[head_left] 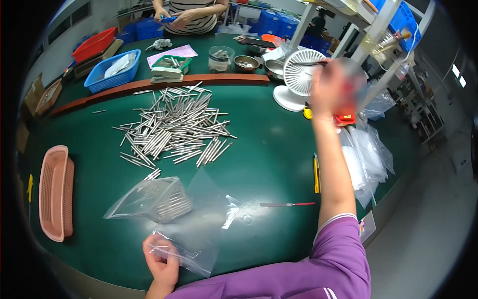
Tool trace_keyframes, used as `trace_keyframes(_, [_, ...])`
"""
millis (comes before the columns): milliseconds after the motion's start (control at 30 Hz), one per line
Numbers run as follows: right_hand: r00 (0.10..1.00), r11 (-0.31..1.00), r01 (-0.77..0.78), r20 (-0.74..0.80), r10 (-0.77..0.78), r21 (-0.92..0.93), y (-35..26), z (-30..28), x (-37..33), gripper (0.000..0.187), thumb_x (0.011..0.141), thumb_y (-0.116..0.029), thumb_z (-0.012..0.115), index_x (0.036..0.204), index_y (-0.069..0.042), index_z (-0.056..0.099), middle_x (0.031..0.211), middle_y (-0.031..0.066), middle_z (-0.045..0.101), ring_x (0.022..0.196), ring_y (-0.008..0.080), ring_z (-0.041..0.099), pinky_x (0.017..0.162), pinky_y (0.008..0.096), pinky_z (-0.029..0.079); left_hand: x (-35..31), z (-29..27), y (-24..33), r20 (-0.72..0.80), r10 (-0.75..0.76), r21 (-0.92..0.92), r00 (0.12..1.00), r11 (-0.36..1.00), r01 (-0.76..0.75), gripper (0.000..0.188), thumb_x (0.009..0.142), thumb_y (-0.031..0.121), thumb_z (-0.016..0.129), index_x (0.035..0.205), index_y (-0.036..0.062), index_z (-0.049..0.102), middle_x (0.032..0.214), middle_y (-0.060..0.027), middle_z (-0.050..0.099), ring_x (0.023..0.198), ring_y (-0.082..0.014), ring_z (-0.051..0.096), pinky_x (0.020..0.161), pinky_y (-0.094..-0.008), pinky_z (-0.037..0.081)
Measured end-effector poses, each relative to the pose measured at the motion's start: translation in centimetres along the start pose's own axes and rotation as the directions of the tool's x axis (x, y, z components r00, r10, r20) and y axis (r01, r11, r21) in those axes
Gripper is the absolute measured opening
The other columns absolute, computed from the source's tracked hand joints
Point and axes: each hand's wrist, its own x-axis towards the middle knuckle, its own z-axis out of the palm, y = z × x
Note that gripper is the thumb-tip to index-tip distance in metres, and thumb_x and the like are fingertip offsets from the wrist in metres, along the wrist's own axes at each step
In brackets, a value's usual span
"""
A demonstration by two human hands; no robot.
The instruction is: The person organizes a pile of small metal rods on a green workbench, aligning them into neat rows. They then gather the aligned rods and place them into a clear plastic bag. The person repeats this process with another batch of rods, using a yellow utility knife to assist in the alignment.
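Note:
My left hand (163, 260) is closed on the edge of a clear plastic bag (201, 231), which spreads flat over the green table. Beside that lies another clear bag (149, 194) with several metal rods (173, 202) inside. Beyond it is a large loose heap of metal rods (174, 124). My right arm stretches far forward. My right hand (326, 92) is next to a small white fan (301, 72), in front of its right side. Blur covers its fingers, so I cannot make out whether it holds anything.
A pink basket (56, 194) stands at the left. A red-handled file (288, 204) and a yellow utility knife (316, 173) lie toward the right, near clear bags (366, 154). A brown wooden strip (219, 79) crosses behind the heap. Opposite, another person (191, 17) handles a blue object.

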Motion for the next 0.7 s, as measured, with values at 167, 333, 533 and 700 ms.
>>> trace_keyframes(167, [0.938, 0.976, 0.012, -0.337, -0.086, -0.216, 5.7, -14.0, 7.9, 0.025, 0.091, -0.016, 0.066, 0.11, -0.002, 0.059, 0.092, 0.0089, 0.069, 0.081, 0.021, 0.066, 0.076, 0.0348, 0.053, 1.0, 0.8, -0.4, 0.002, -0.045, 0.016, 0.999, 0.999, 0.045, 0.06, 0.088, -0.006, 0.056, 0.142, 0.0031, 0.032, 0.093, -0.005, 0.054, 0.065, -0.007, 0.051, 0.056, -0.0208, 0.044])
trace_keyframes(333, [0.962, 0.682, -0.199, -0.009, 0.272, -0.704, 9.9, -15.8, 7.7, 0.034, 0.085, -0.027, 0.07, 0.112, -0.006, 0.066, 0.108, 0.0154, 0.07, 0.106, 0.0291, 0.065, 0.089, 0.0431, 0.05, 1.6, 1.3, -0.5, 0.024, -0.023, -0.004, 0.999, 1.0, 0.023, 0.074, 0.084, -0.009, 0.053, 0.149, 0.0057, 0.023, 0.094, -0.0048, 0.053, 0.066, -0.0069, 0.051, 0.056, -0.0203, 0.044])
trace_keyframes(533, [0.983, 0.979, 0.154, 0.117, -0.139, -0.135, -3.3, -10.5, 0.6, 0.017, 0.083, -0.011, 0.068, 0.099, -0.005, 0.067, 0.101, 0.0104, 0.066, 0.097, 0.0283, 0.062, 0.085, 0.0382, 0.047, 1.0, 2.3, 1.0, -0.005, -0.014, -0.152, 1.0, 0.988, 0.013, 0.094, 0.078, -0.012, 0.05, 0.157, 0.0138, 0.006, 0.093, -0.0057, 0.05, 0.057, -0.011, 0.052, 0.048, -0.0255, 0.05])
trace_keyframes(700, [0.36, 0.718, 0.401, 0.623, -0.694, 0.568, -23.3, -10.9, -15.9, 0.031, 0.082, -0.021, 0.064, 0.111, -0.01, 0.063, 0.104, 0.006, 0.063, 0.106, 0.0232, 0.06, 0.09, 0.0427, 0.05, 0.9, 3.2, 3.2, 0.141, 0.126, -0.025, 0.982, 0.992, -0.123, 0.096, 0.077, -0.016, 0.045, 0.158, 0.0162, 0.005, 0.094, -0.0054, 0.05, 0.063, -0.0111, 0.054, 0.054, -0.0275, 0.053])
